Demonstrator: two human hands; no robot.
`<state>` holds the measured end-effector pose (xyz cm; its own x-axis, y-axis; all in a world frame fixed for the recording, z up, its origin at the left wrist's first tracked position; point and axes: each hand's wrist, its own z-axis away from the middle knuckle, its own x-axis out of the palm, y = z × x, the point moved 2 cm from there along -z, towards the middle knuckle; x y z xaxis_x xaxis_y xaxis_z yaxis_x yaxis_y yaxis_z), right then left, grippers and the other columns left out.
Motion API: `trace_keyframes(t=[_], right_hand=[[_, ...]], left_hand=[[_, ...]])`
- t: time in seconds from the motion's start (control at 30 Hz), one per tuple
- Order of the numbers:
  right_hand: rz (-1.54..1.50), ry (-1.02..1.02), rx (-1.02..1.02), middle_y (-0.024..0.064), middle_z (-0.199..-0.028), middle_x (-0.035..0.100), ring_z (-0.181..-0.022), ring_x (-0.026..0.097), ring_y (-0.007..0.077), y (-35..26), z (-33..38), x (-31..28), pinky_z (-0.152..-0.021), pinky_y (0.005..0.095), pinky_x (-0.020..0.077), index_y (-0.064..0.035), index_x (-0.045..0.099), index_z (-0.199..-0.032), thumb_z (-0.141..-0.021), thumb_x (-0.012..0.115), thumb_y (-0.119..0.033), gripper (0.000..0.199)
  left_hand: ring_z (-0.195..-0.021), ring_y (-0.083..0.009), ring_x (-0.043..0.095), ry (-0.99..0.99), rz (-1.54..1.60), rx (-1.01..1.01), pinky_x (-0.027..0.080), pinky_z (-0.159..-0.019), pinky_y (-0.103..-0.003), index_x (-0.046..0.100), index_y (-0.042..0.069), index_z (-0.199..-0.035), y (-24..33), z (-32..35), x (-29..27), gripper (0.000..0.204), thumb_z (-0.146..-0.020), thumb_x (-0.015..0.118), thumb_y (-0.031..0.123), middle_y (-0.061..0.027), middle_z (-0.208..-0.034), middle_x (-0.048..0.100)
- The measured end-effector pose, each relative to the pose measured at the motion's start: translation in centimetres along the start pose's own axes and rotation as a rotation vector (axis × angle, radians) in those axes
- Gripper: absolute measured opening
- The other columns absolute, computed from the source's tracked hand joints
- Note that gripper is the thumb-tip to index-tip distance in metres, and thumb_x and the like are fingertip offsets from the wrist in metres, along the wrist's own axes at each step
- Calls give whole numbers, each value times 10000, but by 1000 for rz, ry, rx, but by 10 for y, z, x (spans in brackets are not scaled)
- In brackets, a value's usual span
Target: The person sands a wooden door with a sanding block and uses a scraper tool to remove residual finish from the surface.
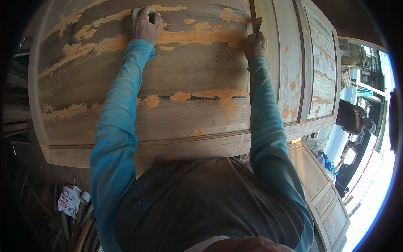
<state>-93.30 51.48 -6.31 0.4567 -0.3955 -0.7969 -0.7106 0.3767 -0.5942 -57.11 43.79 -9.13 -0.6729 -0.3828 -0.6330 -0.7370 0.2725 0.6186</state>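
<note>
A large wooden door (193, 69) lies flat before me, its panels streaked with orange filler (201, 37). My right hand (255, 45) is closed round a putty knife (257, 24) at the right edge of the big panel, by the raised frame. The knife's blade points away from me. Over the far left part of that panel, my left hand (145, 25) has its fingers curled in, close to a streak of filler. Whatever those fingers hold, if anything, is hidden.
Another panelled door (321, 185) stands low on the right. At lower left are a white printed sack (69, 200) and several wood strips (86, 229). Beyond the door's right end, a person in a cap (354, 117) is near a bright opening.
</note>
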Motion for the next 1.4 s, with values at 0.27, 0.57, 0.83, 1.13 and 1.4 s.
trace_keyframes(t=[0.27,0.57,0.83,1.13,1.4], right_hand=[[55,-91,-33,359,-1023,666,-1028,636,522,-11,3,-21,-886,544,501,73,664,-1105,-937,473,-234,399],[35,-162,-42,360,-1019,668,-997,650,516,-5,0,-28,-874,532,507,65,668,-1175,-943,468,-221,419],[44,-123,-242,256,-880,708,-844,696,418,-13,-35,-42,-792,487,514,35,694,-1152,-968,491,-312,442],[507,-381,-232,249,-1237,674,-1171,629,431,-47,-51,-61,-1015,495,487,-105,624,-1361,-966,463,-253,451],[642,-606,-445,215,-1299,658,-1218,610,413,-45,-79,-67,-1058,506,467,-163,587,-1410,-958,468,-167,467]], left_hand=[[-1180,-337,578,-9,-33,-4,500,-998,-455,696,90,-1072,6,-5,-5,251,-903,696,276,-134,-1178,611],[-1163,-340,590,-17,-44,-26,502,-992,-465,696,90,-1072,5,2,-1,244,-906,694,268,-130,-1185,617],[-1161,-339,591,-7,-49,-23,505,-988,-461,695,84,-1080,7,-3,-2,255,-909,689,272,-129,-1186,621],[-1141,-336,601,16,-38,-22,515,-973,-459,701,88,-1067,2,-1,0,253,-902,693,281,-123,-1166,627],[-1088,-313,617,3,-13,-23,529,-942,-437,705,77,-1041,5,-5,-2,239,-899,689,269,-114,-1153,634]])
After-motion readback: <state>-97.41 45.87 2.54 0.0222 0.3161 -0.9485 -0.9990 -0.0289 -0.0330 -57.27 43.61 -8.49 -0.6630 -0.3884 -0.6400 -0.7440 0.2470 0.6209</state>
